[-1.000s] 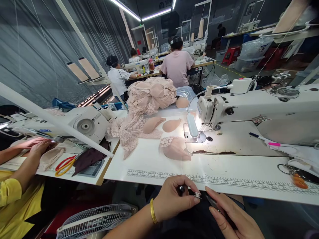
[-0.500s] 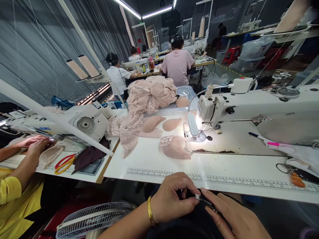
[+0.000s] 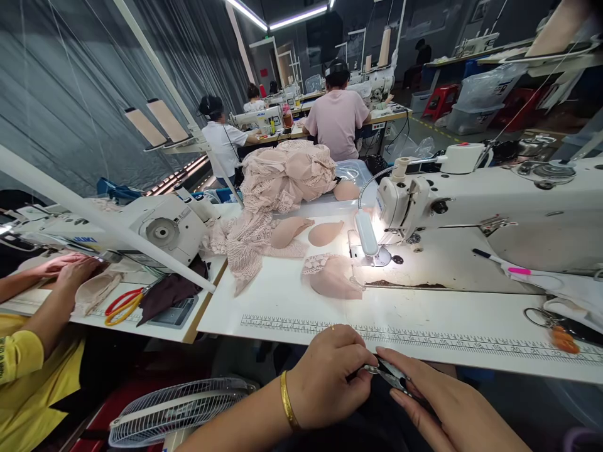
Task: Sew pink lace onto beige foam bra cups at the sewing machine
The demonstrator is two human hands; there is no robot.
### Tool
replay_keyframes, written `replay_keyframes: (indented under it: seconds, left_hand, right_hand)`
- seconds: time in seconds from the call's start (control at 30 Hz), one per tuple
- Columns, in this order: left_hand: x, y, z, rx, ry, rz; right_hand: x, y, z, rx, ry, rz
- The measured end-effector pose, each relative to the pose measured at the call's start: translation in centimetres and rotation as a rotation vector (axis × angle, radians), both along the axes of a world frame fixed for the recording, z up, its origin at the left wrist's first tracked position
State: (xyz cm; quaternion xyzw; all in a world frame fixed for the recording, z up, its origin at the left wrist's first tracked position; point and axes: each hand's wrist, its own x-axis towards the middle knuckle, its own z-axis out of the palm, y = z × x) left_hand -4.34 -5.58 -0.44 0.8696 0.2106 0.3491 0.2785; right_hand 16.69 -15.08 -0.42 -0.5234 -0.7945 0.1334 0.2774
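Observation:
In front of the table edge, my right hand point(image 3: 438, 398) holds a small metal tool with slim dark and silver arms, which looks like thread snips point(image 3: 393, 376). Its tip points left, to the fingers of my left hand point(image 3: 327, 380). That hand wears a gold bangle point(image 3: 287, 400), and its thumb and fingers are pinched together at the tip. What they pinch is hidden. Beyond my hands, a beige bra cup with lace point(image 3: 332, 277) lies on the white table point(image 3: 277, 301). Two bare foam cups point(image 3: 325, 234) sit behind it.
To the right stands a sewing machine point(image 3: 471, 194) with a lit lamp point(image 3: 366, 232). A heap of beige lace bras point(image 3: 287, 172) is at the back. Keys point(image 3: 563, 339) lie near the right edge. At left are a co-worker's hands point(image 3: 75, 273), scissors point(image 3: 125, 306) and a fan point(image 3: 179, 408).
The arms of the snips show more plainly and look further apart. My left fingers have curled in more at the tip. The view has shifted slightly.

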Motion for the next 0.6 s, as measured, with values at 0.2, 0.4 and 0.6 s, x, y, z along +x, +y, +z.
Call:
replay_keyframes:
  seconds: [0.2,0.4,0.6]
  left_hand:
    - [-0.1,0.0,-0.1,0.034,0.058,0.0]
    - [-0.3,0.5,-0.2,-0.293,0.052,0.032]
    - [-0.5,1.3,0.4,-0.72,0.028,0.03]
  right_hand:
    - [0.4,0.4,0.1,-0.014,-0.029,0.049]
    - [-0.2,0.1,-1.0,0.083,-0.045,0.021]
    - [-0.3,-0.7,-3.4,0.132,0.089,-0.066]
